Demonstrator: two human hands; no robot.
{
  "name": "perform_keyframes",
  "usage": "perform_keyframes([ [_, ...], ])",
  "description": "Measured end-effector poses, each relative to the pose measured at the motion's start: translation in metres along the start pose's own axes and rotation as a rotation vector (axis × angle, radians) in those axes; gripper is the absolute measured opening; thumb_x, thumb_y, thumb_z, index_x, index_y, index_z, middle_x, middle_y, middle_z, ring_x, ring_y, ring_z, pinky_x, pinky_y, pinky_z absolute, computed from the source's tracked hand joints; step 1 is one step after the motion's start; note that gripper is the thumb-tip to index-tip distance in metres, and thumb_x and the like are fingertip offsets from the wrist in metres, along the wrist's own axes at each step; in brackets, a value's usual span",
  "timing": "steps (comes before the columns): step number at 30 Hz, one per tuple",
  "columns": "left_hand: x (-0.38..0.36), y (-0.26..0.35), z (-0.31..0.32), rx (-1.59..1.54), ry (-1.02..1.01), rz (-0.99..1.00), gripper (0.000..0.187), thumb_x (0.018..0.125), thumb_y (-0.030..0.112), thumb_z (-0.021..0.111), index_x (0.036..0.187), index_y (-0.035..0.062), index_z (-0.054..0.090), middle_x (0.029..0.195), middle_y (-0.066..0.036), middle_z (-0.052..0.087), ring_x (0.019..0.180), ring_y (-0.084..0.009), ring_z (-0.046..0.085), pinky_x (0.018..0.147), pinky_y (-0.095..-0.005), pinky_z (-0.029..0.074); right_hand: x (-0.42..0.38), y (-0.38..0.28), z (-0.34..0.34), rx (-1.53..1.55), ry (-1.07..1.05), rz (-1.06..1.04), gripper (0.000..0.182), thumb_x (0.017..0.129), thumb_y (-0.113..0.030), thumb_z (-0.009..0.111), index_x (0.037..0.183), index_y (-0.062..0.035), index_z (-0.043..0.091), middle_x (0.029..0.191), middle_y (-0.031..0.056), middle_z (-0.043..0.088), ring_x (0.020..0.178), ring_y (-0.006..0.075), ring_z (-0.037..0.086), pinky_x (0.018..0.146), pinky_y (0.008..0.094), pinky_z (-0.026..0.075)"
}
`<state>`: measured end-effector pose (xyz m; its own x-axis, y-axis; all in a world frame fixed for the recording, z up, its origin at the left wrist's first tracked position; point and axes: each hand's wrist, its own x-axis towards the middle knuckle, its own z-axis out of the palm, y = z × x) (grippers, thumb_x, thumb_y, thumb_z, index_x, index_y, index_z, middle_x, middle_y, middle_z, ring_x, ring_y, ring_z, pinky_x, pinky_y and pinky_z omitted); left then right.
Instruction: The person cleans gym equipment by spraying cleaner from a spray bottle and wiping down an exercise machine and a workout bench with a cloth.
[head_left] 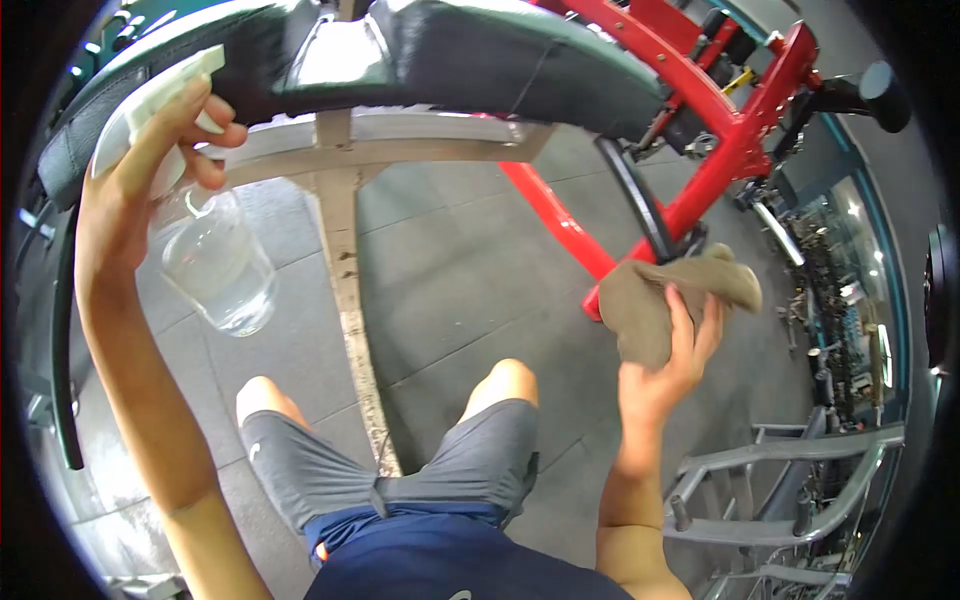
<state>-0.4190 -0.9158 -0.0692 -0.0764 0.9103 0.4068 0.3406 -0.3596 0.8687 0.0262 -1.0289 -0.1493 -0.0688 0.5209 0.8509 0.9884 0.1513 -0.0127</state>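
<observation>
My left hand point(165, 140) is wrapped round the neck of a clear spray bottle point(222, 262) with a white trigger head, part of it hidden by my fingers. Clear liquid shows inside the bottle. Right beside it runs the black padded cushion point(460, 60) of a gym machine. Over on the right, my right hand point(680, 340) grips a bunched brown-grey cloth point(645, 305), apart from the cushion and in front of a red machine frame.
A pale, worn metal beam point(345, 260) runs down from the cushion between my knees. Red frame bars point(700, 180) of a machine stand at the upper right. Grey metal rails point(790, 530) are at the lower right. Grey floor tiles point(470, 270) lie below.
</observation>
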Motion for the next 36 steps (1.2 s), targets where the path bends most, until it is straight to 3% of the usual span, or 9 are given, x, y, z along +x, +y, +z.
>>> perform_keyframes([
  [5, 0.001, 0.000, -0.001, 0.004, -0.016, 0.000, 0.042, 0.091, 0.045, 0.066, 0.098, 0.0038, 0.072, 0.090, -0.013, 0.074, 0.070, -0.0113, 0.066, 0.070, -0.0258, 0.052, 0.001, -0.056, 0.131, 0.498, 0.080, -0.034, 0.074, 0.062, -0.014, 0.082, 0.133, -0.0080, 0.064, 0.133, 0.0224, 0.049, 0.127, 0.0444, 0.046, 0.111, 0.0534, 0.035],
  [10, -0.013, -0.004, 0.003, -0.139, -0.142, 0.129, 0.038, 0.096, 0.038, 0.062, 0.104, 0.0012, 0.072, 0.093, -0.011, 0.073, 0.076, -0.0102, 0.063, 0.070, -0.0267, 0.051, 0.100, -0.069, 0.307, 0.531, 0.191, -0.278, 0.046, 0.078, -0.021, 0.075, 0.120, -0.0060, 0.068, 0.106, 0.0165, 0.067, 0.109, 0.0401, 0.061, 0.099, 0.0502, 0.044],
  [13, -0.040, -0.022, 0.053, -0.020, -0.156, 0.127, 0.036, 0.097, 0.035, 0.063, 0.112, 0.0026, 0.072, 0.092, -0.009, 0.073, 0.076, -0.0125, 0.064, 0.067, -0.0287, 0.051, 0.101, -0.071, 0.306, 0.989, 0.258, 0.056, 0.022, 0.091, -0.024, 0.064, 0.101, -0.0048, 0.069, 0.074, 0.0094, 0.065, 0.076, 0.0296, 0.067, 0.073, 0.0402, 0.053],
  [18, -0.033, -0.069, 0.139, 0.057, -0.015, 0.032, 0.032, 0.092, 0.031, 0.068, 0.102, 0.0015, 0.075, 0.080, -0.010, 0.073, 0.072, -0.0180, 0.067, 0.069, -0.0333, 0.052, 0.110, -0.049, 0.262, 1.530, 0.013, 0.610, 0.021, 0.099, -0.027, 0.053, 0.092, -0.0079, 0.060, 0.067, 0.0008, 0.056, 0.056, 0.0090, 0.051, 0.051, 0.0258, 0.043],
  [21, -0.012, -0.075, 0.166, 0.145, 0.124, 0.148, 0.035, 0.090, 0.034, 0.069, 0.096, 0.0001, 0.075, 0.079, -0.019, 0.072, 0.072, -0.0285, 0.070, 0.073, -0.0392, 0.053, 0.108, -0.045, 0.273, 1.832, 0.106, 0.806, 0.040, 0.098, -0.032, 0.056, 0.131, -0.0093, 0.051, 0.118, 0.0049, 0.060, 0.104, 0.0136, 0.058, 0.091, 0.0321, 0.048],
  [24, 0.014, -0.115, 0.186, 0.407, 0.112, 0.144, 0.040, 0.087, 0.040, 0.071, 0.090, -0.0001, 0.074, 0.080, -0.025, 0.070, 0.077, -0.0392, 0.069, 0.076, -0.0451, 0.053, 0.085, -0.032, 0.280, 1.702, 0.291, 0.828, 0.058, 0.100, -0.037, 0.057, 0.142, 0.0022, 0.047, 0.146, 0.0070, 0.049, 0.132, 0.0194, 0.048, 0.114, 0.0357, 0.033],
  [26, 0.011, -0.095, 0.199, 0.336, 0.019, 0.079, 0.045, 0.084, 0.044, 0.072, 0.082, -0.0007, 0.072, 0.079, -0.027, 0.069, 0.079, -0.0442, 0.068, 0.079, -0.0491, 0.052, 0.070, -0.063, 0.192, 1.755, 0.417, 1.244, 0.058, 0.099, -0.039, 0.057, 0.146, -0.0083, 0.043, 0.147, 0.0096, 0.048, 0.135, 0.0229, 0.045, 0.113, 0.0420, 0.035],
  [33, -0.009, -0.061, 0.230, 0.190, -0.269, 0.065, 0.043, 0.087, 0.041, 0.075, 0.107, 0.0030, 0.073, 0.111, -0.023, 0.068, 0.101, -0.0332, 0.066, 0.091, -0.0426, 0.051, -0.002, -0.051, 0.108, 1.409, 0.873, 1.084, 0.061, 0.103, -0.045, 0.047, 0.144, -0.0009, 0.043, 0.148, 0.0163, 0.046, 0.137, 0.0306, 0.044, 0.118, 0.0468, 0.032],
  [36, -0.020, -0.043, 0.194, 0.207, -0.248, 0.260, 0.039, 0.087, 0.039, 0.074, 0.100, 0.0029, 0.073, 0.097, -0.020, 0.070, 0.087, -0.0315, 0.068, 0.080, -0.0422, 0.052, -0.006, -0.049, 0.126, 1.396, 0.677, 1.020, 0.062, 0.104, -0.045, 0.046, 0.143, 0.0029, 0.042, 0.147, 0.0154, 0.047, 0.137, 0.0297, 0.044, 0.117, 0.0431, 0.033],
])
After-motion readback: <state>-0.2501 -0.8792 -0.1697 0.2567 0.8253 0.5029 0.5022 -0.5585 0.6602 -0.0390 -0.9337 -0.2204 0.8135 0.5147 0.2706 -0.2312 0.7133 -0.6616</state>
